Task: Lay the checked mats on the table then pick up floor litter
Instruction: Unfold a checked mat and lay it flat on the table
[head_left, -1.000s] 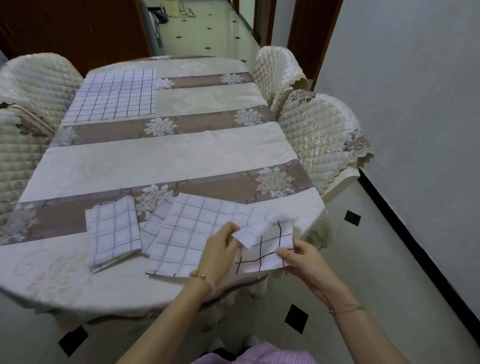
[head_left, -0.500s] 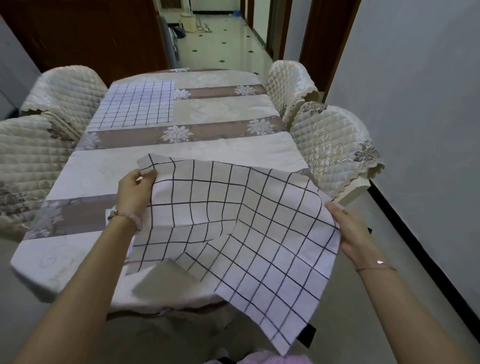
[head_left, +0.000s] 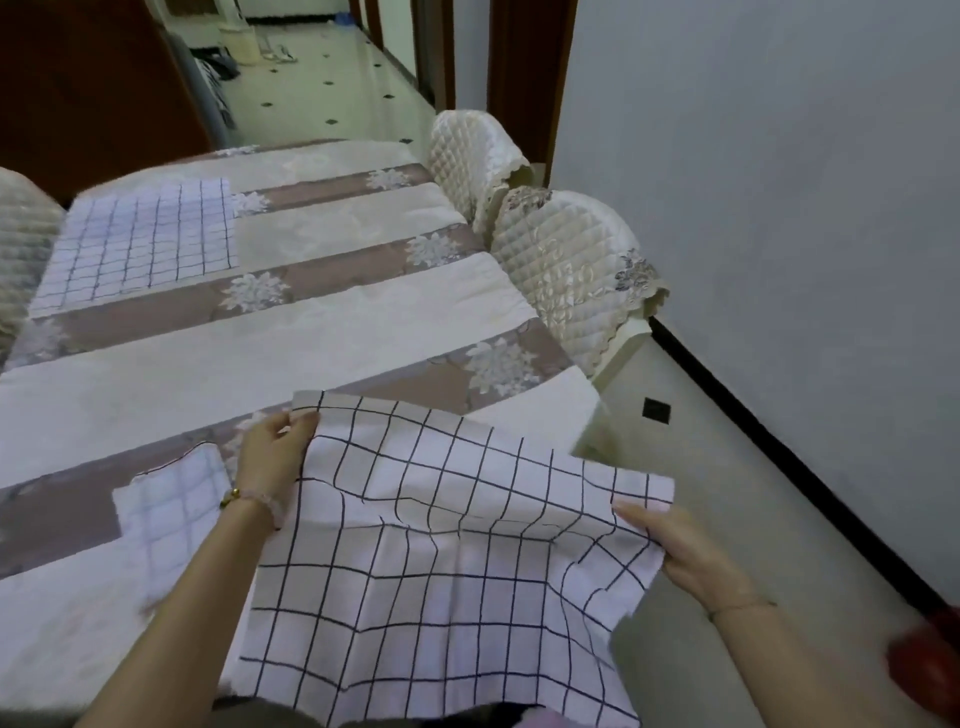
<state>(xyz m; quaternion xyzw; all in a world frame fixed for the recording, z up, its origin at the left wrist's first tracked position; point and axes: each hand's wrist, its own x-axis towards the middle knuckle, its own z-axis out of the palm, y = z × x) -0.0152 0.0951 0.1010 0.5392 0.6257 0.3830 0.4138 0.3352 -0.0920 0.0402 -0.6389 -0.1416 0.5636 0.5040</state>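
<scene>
A white mat with dark checks (head_left: 441, 561) is spread open between my hands, over the near right corner of the table (head_left: 270, 338). My left hand (head_left: 272, 457) pinches its far left corner. My right hand (head_left: 685, 551) grips its right edge, beyond the table's edge. The mat sags in the middle and hangs toward me. A folded checked mat (head_left: 166, 514) lies on the table left of my left wrist. Another checked mat (head_left: 140, 244) lies flat at the far left of the table.
Quilted cream chairs stand along the table's right side (head_left: 571, 275) and left side (head_left: 21, 249). A grey wall with a black skirting (head_left: 769, 436) runs on the right. The tiled floor (head_left: 675, 467) lies between table and wall. A red object (head_left: 930, 665) shows at the lower right.
The mat went from folded on the table to fully opened and held up, and now it sits lower and nearer the table's front edge. My view has shifted left.
</scene>
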